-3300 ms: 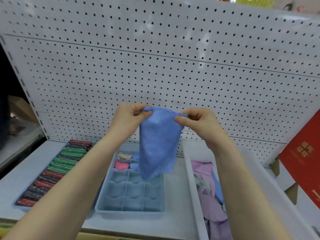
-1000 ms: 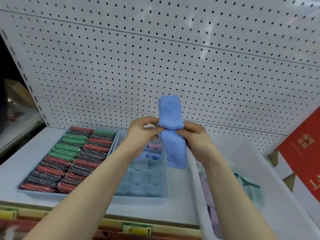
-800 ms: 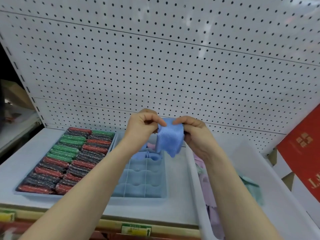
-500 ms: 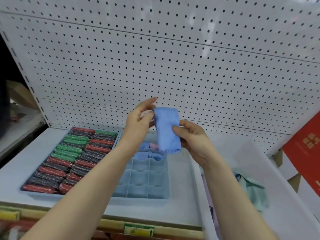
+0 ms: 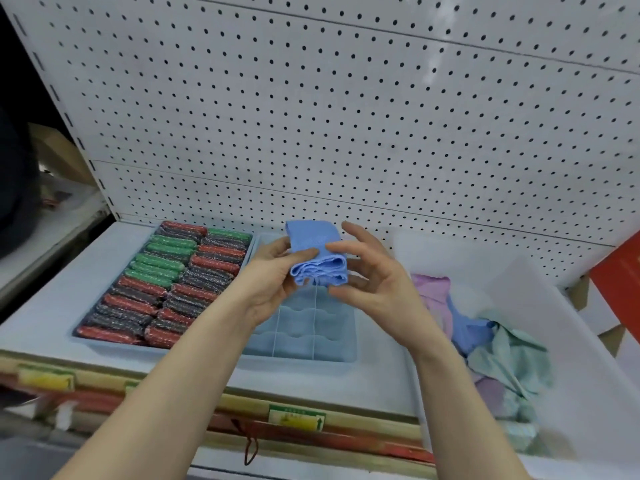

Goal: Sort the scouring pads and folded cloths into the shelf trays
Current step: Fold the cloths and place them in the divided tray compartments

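A blue cloth (image 5: pixel 317 252), folded into a narrow bundle, is held between both hands above the divided blue tray (image 5: pixel 332 355). My left hand (image 5: pixel 270 271) pinches its left side with thumb on top. My right hand (image 5: pixel 367 271) pinches its right side between thumb and fingertips, with the other fingers spread. The far cells of the divided tray are hidden behind the hands. A second blue tray (image 5: pixel 86 337) on the left is packed with rows of red, green and dark scouring pads (image 5: pixel 166 282).
A white bin (image 5: pixel 588 375) on the right holds loose purple, blue and pale green cloths (image 5: pixel 502 348). White pegboard (image 5: pixel 346 116) backs the shelf. Price labels (image 5: pixel 296 418) line the shelf's front edge. A red box (image 5: pixel 620 271) stands at far right.
The cloth went from hanging open to being folded into a compact bundle. Both hands have lowered with it toward the divided tray, and the view has tilted downward.
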`<state>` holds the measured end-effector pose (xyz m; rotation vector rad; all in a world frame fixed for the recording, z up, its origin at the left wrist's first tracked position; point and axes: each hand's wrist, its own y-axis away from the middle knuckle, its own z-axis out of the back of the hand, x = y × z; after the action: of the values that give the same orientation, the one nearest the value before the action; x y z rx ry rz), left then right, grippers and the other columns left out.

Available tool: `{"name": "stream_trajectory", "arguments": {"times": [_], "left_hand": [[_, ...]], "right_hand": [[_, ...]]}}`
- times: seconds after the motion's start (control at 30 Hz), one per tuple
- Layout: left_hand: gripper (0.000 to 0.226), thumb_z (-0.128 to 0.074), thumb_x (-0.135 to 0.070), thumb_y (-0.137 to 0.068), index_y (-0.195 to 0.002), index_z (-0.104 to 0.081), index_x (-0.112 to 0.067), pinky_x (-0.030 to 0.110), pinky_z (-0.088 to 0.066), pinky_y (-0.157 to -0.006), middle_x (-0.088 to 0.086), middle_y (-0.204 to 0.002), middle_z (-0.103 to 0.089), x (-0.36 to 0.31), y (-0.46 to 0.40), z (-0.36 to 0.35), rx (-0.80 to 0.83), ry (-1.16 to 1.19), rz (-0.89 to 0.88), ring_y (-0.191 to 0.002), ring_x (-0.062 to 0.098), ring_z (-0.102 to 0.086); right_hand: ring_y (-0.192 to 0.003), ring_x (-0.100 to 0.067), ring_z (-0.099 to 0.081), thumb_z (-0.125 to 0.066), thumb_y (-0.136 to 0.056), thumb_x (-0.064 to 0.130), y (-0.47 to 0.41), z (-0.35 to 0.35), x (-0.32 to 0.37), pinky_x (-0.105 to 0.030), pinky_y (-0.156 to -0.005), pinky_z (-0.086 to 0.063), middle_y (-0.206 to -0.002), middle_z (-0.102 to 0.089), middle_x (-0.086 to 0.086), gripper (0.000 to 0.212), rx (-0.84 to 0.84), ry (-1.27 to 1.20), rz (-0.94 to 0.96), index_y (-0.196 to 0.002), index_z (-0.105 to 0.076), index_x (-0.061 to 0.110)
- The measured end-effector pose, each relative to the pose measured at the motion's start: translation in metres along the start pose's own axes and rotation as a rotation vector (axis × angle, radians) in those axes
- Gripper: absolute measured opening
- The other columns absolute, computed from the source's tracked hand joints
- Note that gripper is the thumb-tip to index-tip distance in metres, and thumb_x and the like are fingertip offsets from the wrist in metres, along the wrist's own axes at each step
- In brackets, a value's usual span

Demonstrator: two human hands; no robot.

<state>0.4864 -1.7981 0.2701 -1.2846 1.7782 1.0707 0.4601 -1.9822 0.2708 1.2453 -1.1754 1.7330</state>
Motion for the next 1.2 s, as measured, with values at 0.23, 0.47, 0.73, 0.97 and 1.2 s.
{"name": "stream_trajectory", "arguments": {"times": [0.23,0.47,0.73,0.97,1.2], "left_hand": [[0.031,-0.057,0.005,-0.091,-0.112,-0.063,-0.017,0.016,-0.050,-0.048,-0.001,-0.083,-0.075,0.021,0.014,0.026,0.056,-0.179,-0.021,-0.057,0.008,-0.065],[0.038,-0.050,0.007,-0.095,-0.128,-0.055,-0.010,0.018,-0.051,-0.054,0.008,-0.093,-0.071,0.027,0.025,0.049,0.178,-0.274,-0.102,-0.063,0.010,-0.062],[0.053,-0.050,-0.052,-0.087,-0.128,-0.058,-0.019,0.035,-0.057,-0.084,0.004,-0.121,-0.069,0.025,0.021,0.073,0.134,-0.223,-0.022,-0.108,0.023,-0.068],[0.062,-0.078,-0.027,-0.075,-0.130,-0.050,-0.021,0.035,-0.057,-0.087,0.000,-0.123,-0.066,0.027,0.016,0.087,0.240,-0.229,-0.014,-0.109,0.019,-0.067],[0.043,-0.071,-0.002,-0.085,-0.117,-0.055,-0.026,0.032,-0.060,-0.077,0.001,-0.113,-0.070,0.035,0.002,0.086,0.122,-0.278,-0.068,-0.100,0.018,-0.070]], "right_hand": [[-0.067,-0.010,-0.056,-0.075,-0.083,0.004,0.009,-0.028,-0.021,-0.020,-0.054,-0.045,-0.112,-0.062,0.001,0.017,-0.333,0.063,-0.097,-0.078,-0.075,0.021],[-0.072,-0.017,-0.051,-0.078,-0.078,0.011,0.010,-0.042,-0.032,-0.027,-0.065,-0.042,-0.078,-0.064,-0.002,0.015,-0.306,-0.292,-0.421,-0.073,-0.063,0.015],[-0.070,-0.010,-0.062,-0.076,-0.076,-0.002,-0.001,-0.068,-0.042,-0.020,-0.059,-0.048,-0.088,-0.067,0.000,0.028,-0.351,-0.218,-0.370,-0.085,-0.061,0.020],[-0.077,-0.016,-0.063,-0.076,-0.082,0.009,-0.007,-0.080,-0.053,-0.027,-0.074,-0.052,-0.084,-0.071,0.000,0.011,-0.387,-0.177,-0.455,-0.088,-0.069,0.014],[-0.068,-0.011,-0.061,-0.076,-0.077,0.003,-0.013,-0.080,-0.059,-0.022,-0.064,-0.049,-0.074,-0.067,0.000,0.021,-0.390,-0.160,-0.484,-0.080,-0.061,0.016]]}}
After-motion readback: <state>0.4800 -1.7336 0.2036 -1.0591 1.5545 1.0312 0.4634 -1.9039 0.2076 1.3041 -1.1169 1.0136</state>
